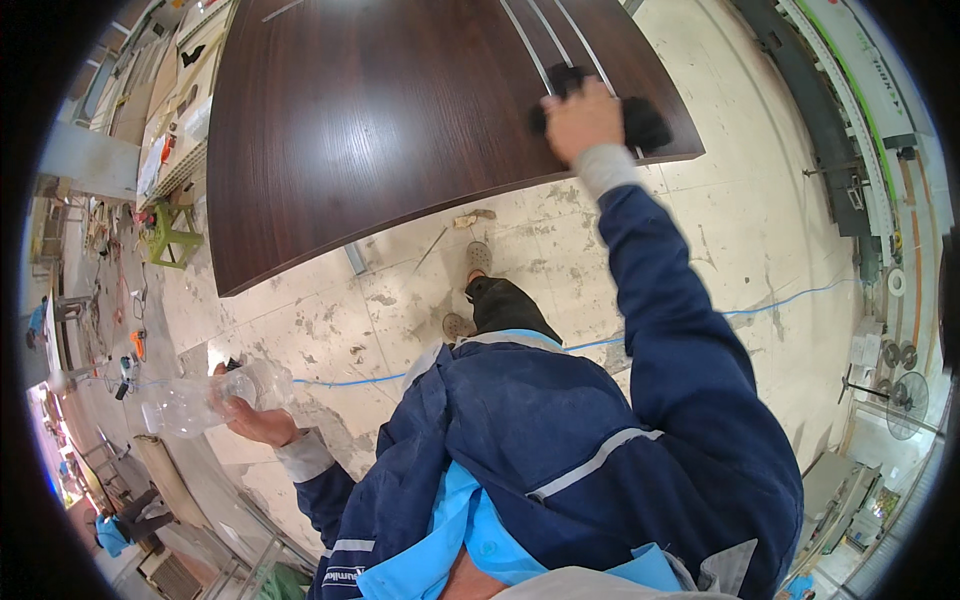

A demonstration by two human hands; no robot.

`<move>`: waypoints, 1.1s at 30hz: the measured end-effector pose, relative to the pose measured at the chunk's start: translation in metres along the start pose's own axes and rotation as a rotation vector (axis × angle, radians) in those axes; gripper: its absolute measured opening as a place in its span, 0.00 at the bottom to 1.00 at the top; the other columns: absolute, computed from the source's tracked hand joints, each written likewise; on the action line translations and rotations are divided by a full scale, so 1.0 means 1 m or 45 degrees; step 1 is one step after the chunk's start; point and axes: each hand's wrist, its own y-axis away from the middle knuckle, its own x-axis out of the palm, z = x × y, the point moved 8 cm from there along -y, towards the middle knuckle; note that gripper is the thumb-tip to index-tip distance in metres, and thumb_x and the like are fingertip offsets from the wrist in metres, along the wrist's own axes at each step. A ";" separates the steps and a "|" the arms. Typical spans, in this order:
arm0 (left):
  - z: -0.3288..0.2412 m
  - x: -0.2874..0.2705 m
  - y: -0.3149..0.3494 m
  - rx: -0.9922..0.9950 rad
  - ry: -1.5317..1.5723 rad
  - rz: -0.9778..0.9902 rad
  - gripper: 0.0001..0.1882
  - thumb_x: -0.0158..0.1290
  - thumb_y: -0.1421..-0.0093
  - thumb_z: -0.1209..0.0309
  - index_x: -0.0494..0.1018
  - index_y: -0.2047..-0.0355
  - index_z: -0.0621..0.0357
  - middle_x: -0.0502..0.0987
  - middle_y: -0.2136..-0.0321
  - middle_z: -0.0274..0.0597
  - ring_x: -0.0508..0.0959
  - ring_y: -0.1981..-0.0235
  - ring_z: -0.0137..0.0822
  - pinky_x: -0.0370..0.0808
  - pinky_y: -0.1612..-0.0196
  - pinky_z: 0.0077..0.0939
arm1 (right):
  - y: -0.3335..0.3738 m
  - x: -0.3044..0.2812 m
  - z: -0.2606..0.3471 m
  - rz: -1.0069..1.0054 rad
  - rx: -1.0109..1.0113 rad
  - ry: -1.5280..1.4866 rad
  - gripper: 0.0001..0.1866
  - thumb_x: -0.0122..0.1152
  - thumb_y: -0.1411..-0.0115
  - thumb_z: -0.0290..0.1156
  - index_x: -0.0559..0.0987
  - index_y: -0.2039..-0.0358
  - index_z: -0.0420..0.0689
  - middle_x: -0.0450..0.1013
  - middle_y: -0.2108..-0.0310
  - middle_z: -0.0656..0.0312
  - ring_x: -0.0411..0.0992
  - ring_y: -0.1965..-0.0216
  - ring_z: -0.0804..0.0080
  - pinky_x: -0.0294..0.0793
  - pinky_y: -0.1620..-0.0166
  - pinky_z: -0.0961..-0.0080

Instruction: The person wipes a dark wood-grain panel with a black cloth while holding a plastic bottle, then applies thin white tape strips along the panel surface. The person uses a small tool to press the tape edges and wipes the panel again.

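A dark brown wood-grain panel (400, 120) stretches out in front of me, with several thin silvery strips (533, 45) running across its right part. Black cloth (645, 122) is bunched under my right hand (585, 122), which presses it against the panel near the right front corner, over the strips. Out to the left, away from the panel, my left hand (262, 418) is closed around a clear plastic bottle (185, 405). The bottle lies tilted sideways in the grip, and its far end is hard to make out.
Below the panel, the worn pale tiled floor (340, 310) carries a blue hose or cable (790, 300). A green stool (172, 237) stands left of the panel, near a cluttered bench (185, 150). Long machinery (815, 110) lines the right side, with a fan (907, 405) nearby.
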 end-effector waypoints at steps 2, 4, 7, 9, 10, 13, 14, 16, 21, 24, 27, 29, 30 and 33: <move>0.008 0.004 0.009 -0.069 0.006 0.034 0.39 0.50 0.27 0.43 0.71 0.36 0.71 0.76 0.40 0.55 0.77 0.40 0.48 0.78 0.39 0.45 | 0.043 -0.018 0.092 -0.085 -0.297 0.112 0.31 0.53 0.26 0.54 0.83 0.39 0.40 0.71 0.34 0.39 0.63 0.28 0.38 0.63 0.28 0.43; 0.013 0.011 0.013 -0.119 0.013 0.046 0.39 0.50 0.27 0.42 0.71 0.36 0.71 0.76 0.41 0.55 0.76 0.40 0.48 0.78 0.38 0.45 | 0.085 -0.035 0.177 -0.149 -0.471 -0.476 0.30 0.55 0.27 0.52 0.79 0.34 0.43 0.68 0.29 0.42 0.61 0.26 0.39 0.58 0.24 0.40; 0.015 0.015 0.013 -0.146 0.050 0.032 0.40 0.51 0.27 0.42 0.71 0.36 0.71 0.75 0.41 0.55 0.76 0.40 0.48 0.77 0.38 0.45 | 0.108 -0.034 0.212 -0.203 -0.544 -0.733 0.31 0.55 0.26 0.51 0.75 0.30 0.46 0.64 0.26 0.43 0.56 0.22 0.41 0.52 0.21 0.41; 0.014 0.008 0.013 -0.114 0.090 0.027 0.41 0.51 0.27 0.41 0.71 0.36 0.71 0.74 0.40 0.55 0.76 0.40 0.48 0.76 0.37 0.45 | 0.091 -0.017 0.170 -0.149 -0.480 -0.744 0.31 0.54 0.26 0.51 0.74 0.30 0.46 0.63 0.25 0.42 0.53 0.20 0.42 0.50 0.20 0.43; 0.015 0.000 0.015 -0.109 0.075 0.008 0.41 0.51 0.27 0.41 0.71 0.35 0.70 0.74 0.40 0.55 0.76 0.40 0.48 0.76 0.37 0.45 | 0.076 -0.009 0.131 -0.176 -0.374 -0.561 0.31 0.53 0.25 0.51 0.74 0.29 0.47 0.62 0.25 0.40 0.54 0.21 0.39 0.51 0.21 0.42; 0.020 -0.032 0.019 -0.099 0.015 -0.074 0.40 0.54 0.28 0.42 0.70 0.35 0.69 0.73 0.38 0.54 0.75 0.39 0.48 0.75 0.36 0.44 | 0.014 0.016 0.011 -0.136 -0.129 0.145 0.32 0.48 0.23 0.54 0.84 0.42 0.38 0.69 0.32 0.37 0.65 0.30 0.36 0.67 0.33 0.37; 0.024 -0.041 0.021 -0.123 0.002 -0.091 0.40 0.55 0.28 0.43 0.70 0.34 0.69 0.73 0.38 0.54 0.75 0.39 0.49 0.75 0.37 0.44 | -0.012 0.028 -0.029 -0.018 0.002 0.109 0.33 0.46 0.23 0.56 0.85 0.43 0.37 0.69 0.33 0.36 0.66 0.31 0.36 0.68 0.34 0.37; 0.031 -0.058 0.026 -0.168 0.006 -0.134 0.40 0.57 0.29 0.44 0.69 0.34 0.69 0.73 0.37 0.54 0.75 0.39 0.48 0.75 0.37 0.44 | -0.056 0.045 -0.089 0.078 0.461 0.082 0.42 0.37 0.23 0.64 0.74 0.28 0.42 0.60 0.24 0.38 0.54 0.21 0.39 0.54 0.23 0.43; 0.040 -0.070 0.035 -0.218 0.040 -0.257 0.39 0.59 0.29 0.46 0.68 0.33 0.68 0.72 0.36 0.55 0.75 0.38 0.48 0.76 0.37 0.44 | -0.191 0.057 -0.032 0.107 0.443 -0.082 0.44 0.36 0.24 0.66 0.69 0.24 0.42 0.58 0.22 0.41 0.54 0.22 0.40 0.52 0.22 0.45; 0.037 -0.052 0.023 -0.131 0.010 -0.213 0.38 0.59 0.29 0.49 0.68 0.32 0.68 0.74 0.37 0.55 0.76 0.39 0.47 0.77 0.38 0.44 | -0.234 0.030 0.134 0.008 -0.166 -0.051 0.40 0.38 0.23 0.62 0.74 0.29 0.41 0.63 0.26 0.40 0.60 0.25 0.38 0.59 0.26 0.41; 0.045 -0.028 0.001 -0.111 0.018 -0.174 0.36 0.59 0.30 0.51 0.69 0.34 0.69 0.75 0.38 0.55 0.78 0.41 0.47 0.77 0.38 0.43 | -0.168 -0.014 0.314 -0.132 -0.765 -0.169 0.31 0.46 0.22 0.52 0.77 0.33 0.41 0.66 0.28 0.41 0.62 0.26 0.39 0.61 0.26 0.43; 0.054 -0.025 -0.013 -0.198 -0.021 -0.259 0.36 0.59 0.30 0.50 0.71 0.35 0.69 0.76 0.38 0.55 0.78 0.42 0.47 0.77 0.38 0.43 | -0.075 -0.039 0.389 -0.114 -1.250 -0.260 0.26 0.54 0.26 0.48 0.82 0.38 0.45 0.66 0.27 0.44 0.60 0.26 0.39 0.61 0.26 0.44; 0.055 -0.027 -0.020 -0.213 -0.022 -0.300 0.36 0.59 0.30 0.49 0.71 0.35 0.69 0.76 0.39 0.54 0.79 0.42 0.47 0.77 0.38 0.42 | -0.024 -0.052 0.404 -0.051 -1.531 -0.417 0.27 0.59 0.29 0.47 0.82 0.37 0.44 0.65 0.26 0.44 0.59 0.24 0.40 0.58 0.23 0.44; 0.045 -0.047 -0.030 -0.191 -0.038 -0.448 0.37 0.59 0.30 0.47 0.73 0.36 0.70 0.76 0.38 0.54 0.78 0.42 0.46 0.77 0.39 0.42 | 0.043 -0.063 0.368 0.202 -1.620 -0.772 0.32 0.68 0.35 0.46 0.78 0.33 0.48 0.63 0.25 0.44 0.56 0.21 0.44 0.52 0.20 0.46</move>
